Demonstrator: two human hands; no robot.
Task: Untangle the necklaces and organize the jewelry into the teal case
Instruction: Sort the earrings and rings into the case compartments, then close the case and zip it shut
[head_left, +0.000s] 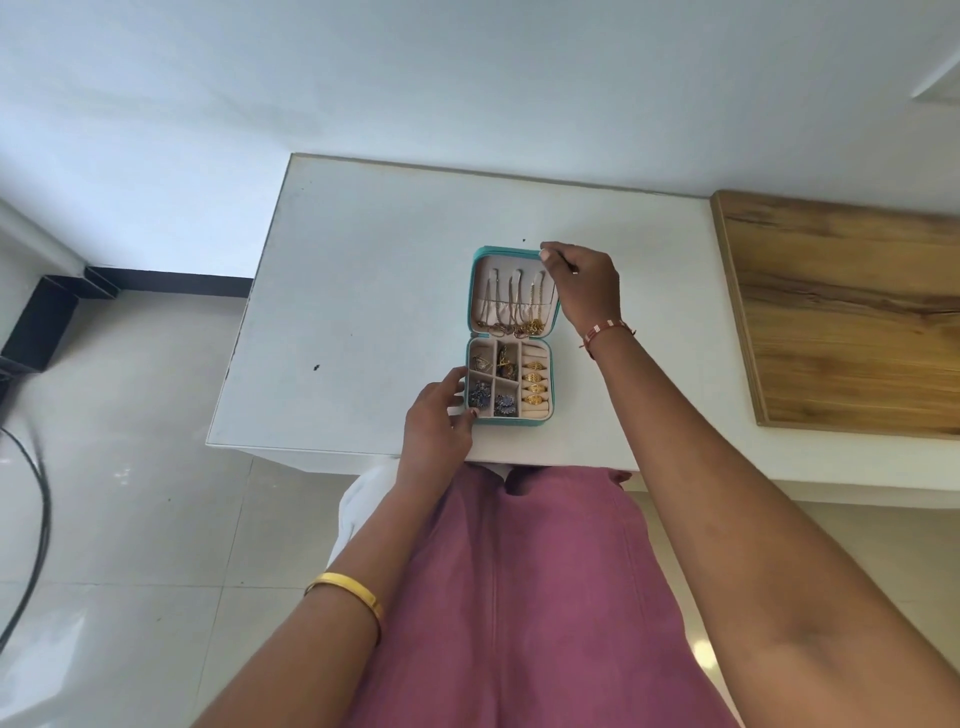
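Note:
The teal case (552, 395) lies open on the white table (374, 291). Its lid (474, 291) lies flat beyond the base, with several necklaces (514, 301) hanging from hooks inside it. The base holds gold rings (535, 384) in the right column and earrings (491, 397) in the left compartments. My left hand (436, 421) rests against the base's near left corner, fingers touching its edge. My right hand (582, 286) is at the lid's far right corner, fingers pinched on the corner.
A wooden board (841, 312) lies on the table surface to the right. The table's near edge runs just in front of the case. The tiled floor (130, 467) and a black cable (36, 519) are at left.

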